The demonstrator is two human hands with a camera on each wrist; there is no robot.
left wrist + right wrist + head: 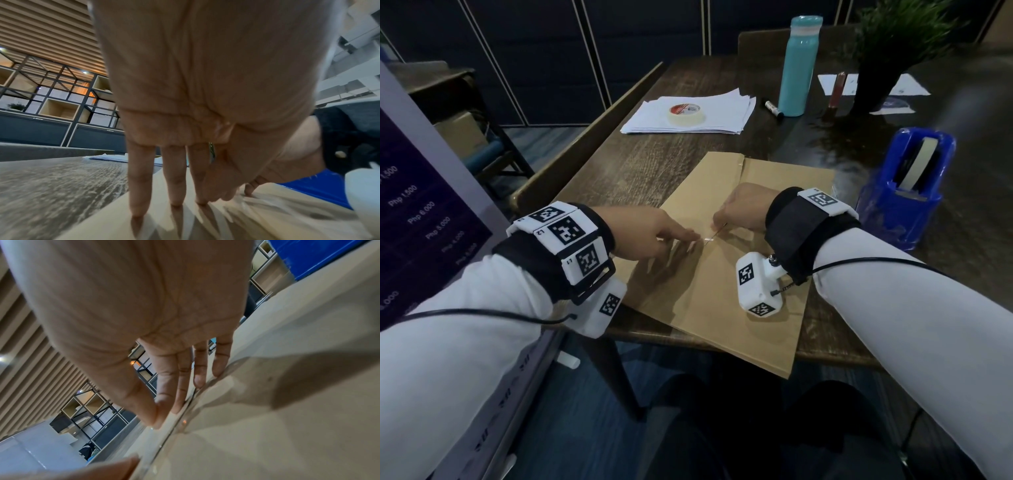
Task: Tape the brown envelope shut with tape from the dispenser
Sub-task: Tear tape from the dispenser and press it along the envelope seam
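The brown envelope [722, 308] lies flat on the dark wooden table [637, 171], its near corner hanging over the front edge. A short strip of clear tape [709, 237] stretches low over the envelope between my hands. My left hand [688, 236] pinches one end with thumb and index, and its other fingers [174, 186] stand straight on the paper. My right hand [719, 221] pinches the other end; in the right wrist view the tape strip [172, 431] runs along the envelope [267, 418] below its fingertips [158, 420]. The blue tape dispenser [907, 178] stands to the right.
A masking tape roll [686, 113] sits on a stack of white papers [722, 116] at the back. A black marker [774, 109], a teal bottle [799, 65] and a potted plant [893, 41] stand behind. A printed board [421, 205] leans at the left.
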